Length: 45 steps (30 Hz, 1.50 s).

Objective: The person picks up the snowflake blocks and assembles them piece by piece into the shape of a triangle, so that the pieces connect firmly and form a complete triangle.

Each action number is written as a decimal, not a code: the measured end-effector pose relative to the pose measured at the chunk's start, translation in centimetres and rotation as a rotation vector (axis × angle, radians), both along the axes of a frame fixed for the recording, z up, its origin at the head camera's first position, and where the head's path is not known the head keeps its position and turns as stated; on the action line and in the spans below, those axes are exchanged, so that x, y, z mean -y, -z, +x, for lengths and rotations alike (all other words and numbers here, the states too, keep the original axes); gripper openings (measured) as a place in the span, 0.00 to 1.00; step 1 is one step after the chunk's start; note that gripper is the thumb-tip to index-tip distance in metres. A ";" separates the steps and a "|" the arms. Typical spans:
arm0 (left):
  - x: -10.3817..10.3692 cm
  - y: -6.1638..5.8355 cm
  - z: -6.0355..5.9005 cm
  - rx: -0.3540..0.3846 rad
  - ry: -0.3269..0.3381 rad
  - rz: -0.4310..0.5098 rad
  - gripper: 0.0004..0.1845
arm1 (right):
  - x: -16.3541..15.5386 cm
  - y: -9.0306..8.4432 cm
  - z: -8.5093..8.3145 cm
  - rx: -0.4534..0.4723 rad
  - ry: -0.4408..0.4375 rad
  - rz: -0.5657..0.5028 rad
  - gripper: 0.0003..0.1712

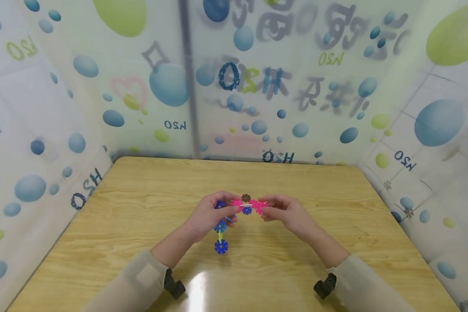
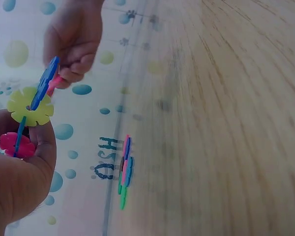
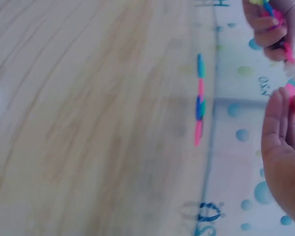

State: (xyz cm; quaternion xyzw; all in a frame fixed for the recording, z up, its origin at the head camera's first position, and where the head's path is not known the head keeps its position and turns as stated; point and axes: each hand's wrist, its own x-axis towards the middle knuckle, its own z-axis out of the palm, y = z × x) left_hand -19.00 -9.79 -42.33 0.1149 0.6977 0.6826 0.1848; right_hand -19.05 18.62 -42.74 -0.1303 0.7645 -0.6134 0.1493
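Both hands hold snowflake-shaped plastic building discs over the table in the head view. My left hand (image 1: 204, 216) pinches a pink disc (image 1: 237, 203) at the left of a joined cluster. Below its fingers hangs a chain with a yellow disc (image 1: 220, 235) and a dark blue disc (image 1: 221, 247) at the bottom. Between the hands show a white disc (image 1: 245, 205) edge-on, a brown disc (image 1: 246, 197) and a blue disc (image 1: 247, 211). My right hand (image 1: 294, 215) pinches pink discs (image 1: 261, 207) at the cluster's right side. Fingers partly hide the pieces.
The wooden table (image 1: 140, 186) has patterned sheet walls (image 1: 273, 112) at its back and sides. A row of coloured discs (image 2: 126, 169) shows edge-on near the table's far edge in the left wrist view; similar discs (image 3: 200, 98) show in the right wrist view.
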 end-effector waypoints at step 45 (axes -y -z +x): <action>-0.9 0.1 0.1 -0.036 0.051 0.025 0.17 | 1.9 -1.4 1.2 0.083 0.069 -0.130 0.14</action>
